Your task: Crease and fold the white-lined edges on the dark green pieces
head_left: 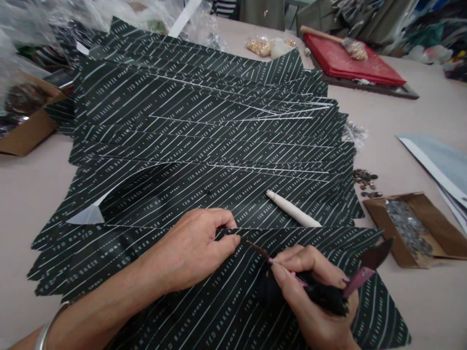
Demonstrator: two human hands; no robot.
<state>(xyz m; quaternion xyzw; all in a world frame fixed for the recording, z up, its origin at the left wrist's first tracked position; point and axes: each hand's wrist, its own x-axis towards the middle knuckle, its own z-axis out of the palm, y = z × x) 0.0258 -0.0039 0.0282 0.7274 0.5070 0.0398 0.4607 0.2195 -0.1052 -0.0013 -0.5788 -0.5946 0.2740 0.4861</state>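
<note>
Dark green fabric panels (204, 141) printed with white diagonal lines and lettering lie in an overlapping stack in front of me. My left hand (197, 245) rests on the front panel, thumb and forefinger pinched at its upper edge. In my right hand (314, 287) is a pointed tool (326, 297) with a black and purple handle; its exact kind is unclear. Its thin brown metal tip points at my left fingertips, a little apart from them. A dark flat blade sticks out behind the grip. Just beyond my hands, a cream-coloured stick (294, 209) lies on the fabric.
At right, an open cardboard box (441, 228) holds small metal pieces, with loose dark ones (365, 180) beside it. A red slab (353, 56) with a wooden-handled tool lies farther back. Bags of gold-coloured pieces (260, 46) stand behind the stack. Another cardboard box (31, 124) sits left.
</note>
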